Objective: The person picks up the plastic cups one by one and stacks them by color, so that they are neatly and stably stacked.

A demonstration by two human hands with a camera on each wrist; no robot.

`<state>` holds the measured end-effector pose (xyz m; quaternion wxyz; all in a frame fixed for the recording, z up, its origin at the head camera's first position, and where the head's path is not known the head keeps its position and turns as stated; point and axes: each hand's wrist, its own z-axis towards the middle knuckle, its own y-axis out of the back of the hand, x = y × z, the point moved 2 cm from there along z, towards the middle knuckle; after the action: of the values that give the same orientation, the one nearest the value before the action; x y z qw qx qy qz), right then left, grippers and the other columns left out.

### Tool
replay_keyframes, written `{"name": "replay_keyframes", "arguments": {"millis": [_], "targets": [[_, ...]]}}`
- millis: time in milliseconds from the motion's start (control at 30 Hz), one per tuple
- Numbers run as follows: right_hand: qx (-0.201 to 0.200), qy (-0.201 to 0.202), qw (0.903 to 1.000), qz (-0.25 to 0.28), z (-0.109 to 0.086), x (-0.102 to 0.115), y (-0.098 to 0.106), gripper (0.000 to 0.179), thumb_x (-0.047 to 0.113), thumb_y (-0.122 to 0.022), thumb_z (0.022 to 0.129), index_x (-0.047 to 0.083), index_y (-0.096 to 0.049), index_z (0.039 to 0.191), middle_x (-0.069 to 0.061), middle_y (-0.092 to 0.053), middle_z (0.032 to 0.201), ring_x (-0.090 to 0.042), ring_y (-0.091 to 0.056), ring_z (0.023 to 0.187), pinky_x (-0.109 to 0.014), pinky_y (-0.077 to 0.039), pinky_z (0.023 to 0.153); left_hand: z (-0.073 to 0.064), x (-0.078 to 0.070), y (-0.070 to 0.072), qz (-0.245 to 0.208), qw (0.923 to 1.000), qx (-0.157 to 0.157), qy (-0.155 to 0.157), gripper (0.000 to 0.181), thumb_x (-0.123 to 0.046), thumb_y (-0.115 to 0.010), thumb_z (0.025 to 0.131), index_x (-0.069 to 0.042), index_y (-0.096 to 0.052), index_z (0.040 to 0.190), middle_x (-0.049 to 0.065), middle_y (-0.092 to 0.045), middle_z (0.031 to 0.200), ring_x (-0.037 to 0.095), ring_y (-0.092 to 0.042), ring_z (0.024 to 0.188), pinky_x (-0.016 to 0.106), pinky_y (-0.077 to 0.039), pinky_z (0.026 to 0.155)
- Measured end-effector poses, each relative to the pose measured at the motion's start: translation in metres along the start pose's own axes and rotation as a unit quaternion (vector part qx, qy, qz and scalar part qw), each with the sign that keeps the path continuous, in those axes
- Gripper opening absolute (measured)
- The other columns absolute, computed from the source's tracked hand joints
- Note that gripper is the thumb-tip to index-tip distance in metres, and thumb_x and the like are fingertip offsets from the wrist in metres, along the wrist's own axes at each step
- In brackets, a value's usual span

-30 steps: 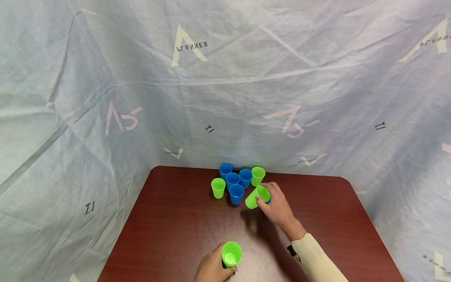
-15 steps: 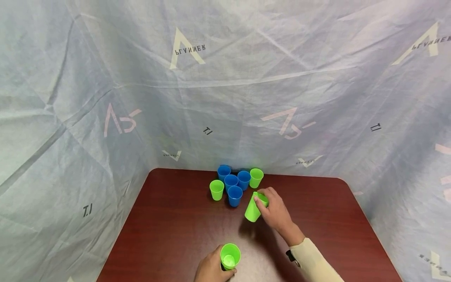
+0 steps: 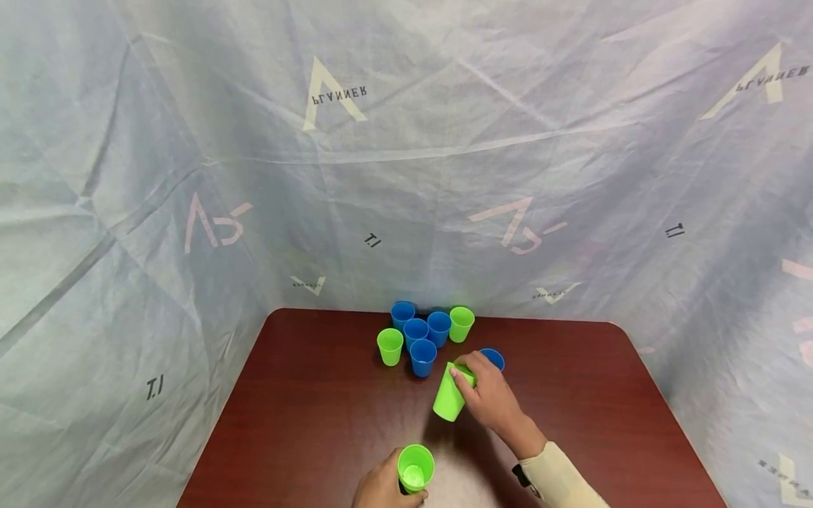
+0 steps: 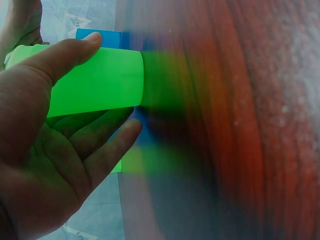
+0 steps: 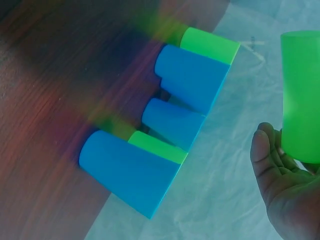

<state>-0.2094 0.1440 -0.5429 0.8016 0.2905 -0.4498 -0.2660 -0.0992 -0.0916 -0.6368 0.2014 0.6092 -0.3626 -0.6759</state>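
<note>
My left hand (image 3: 384,487) grips a green cup (image 3: 416,467) at the near side of the table, mouth up. In the left wrist view its thumb lies along one side of that cup (image 4: 100,80), with fingers around the other. My right hand (image 3: 492,395) holds a second green cup (image 3: 449,395) by its rim end, tilted, its base toward the left hand. The right wrist view shows this cup (image 5: 302,95) with the fingers at one end. Just behind the right hand stands a blue cup (image 3: 492,358), partly hidden by it.
Several blue cups (image 3: 423,358) stand mouth up in a close cluster at the table's back. One green cup (image 3: 390,346) is at their left, another (image 3: 461,323) at their right. Grey printed cloth (image 3: 406,176) hangs behind the dark red table (image 3: 305,416).
My right hand has drawn its green cup toward the near side, away from the cluster, revealing the blue cup behind it. The left hand keeps its cup almost in place.
</note>
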Motion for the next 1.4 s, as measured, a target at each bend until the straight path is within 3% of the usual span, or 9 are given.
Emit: {"name": "replay_keyframes", "arguments": {"millis": [833,1100,1400], "targets": [[0.038,0.050,0.9979,0.012,-0.020,0.035,-0.021,0.011,0.029,-0.061,0.107,0.022,-0.070,0.106,0.013,-0.063,0.097,0.001,-0.053,0.085,-0.022,-0.051,0.074,-0.006,-0.002,0.001,0.008,0.9981,-0.051,-0.032,0.066,-0.038,-0.098,0.068,-0.015,-0.066,0.122,-0.006,-0.075,0.097,0.007,-0.068,0.082,0.034,-0.052,0.065],[0.037,0.076,0.9960,0.030,-0.026,0.042,-0.027,0.011,0.026,-0.061,0.107,0.020,-0.070,0.103,0.012,-0.062,0.095,0.002,-0.053,0.084,-0.020,-0.049,0.071,-0.005,0.000,-0.001,-0.012,0.9995,-0.029,-0.006,0.063,-0.038,-0.097,0.070,-0.017,-0.065,0.120,-0.011,-0.072,0.095,0.002,-0.063,0.080,0.033,-0.050,0.065],[0.060,0.055,0.9958,0.040,-0.033,0.048,-0.032,0.011,0.028,-0.059,0.108,0.023,-0.069,0.107,0.015,-0.063,0.098,0.003,-0.054,0.086,-0.022,-0.052,0.074,-0.003,0.001,-0.002,-0.013,0.9998,-0.015,-0.006,0.066,-0.038,-0.097,0.071,-0.017,-0.066,0.125,-0.010,-0.073,0.095,0.002,-0.064,0.080,0.033,-0.050,0.065]]}}
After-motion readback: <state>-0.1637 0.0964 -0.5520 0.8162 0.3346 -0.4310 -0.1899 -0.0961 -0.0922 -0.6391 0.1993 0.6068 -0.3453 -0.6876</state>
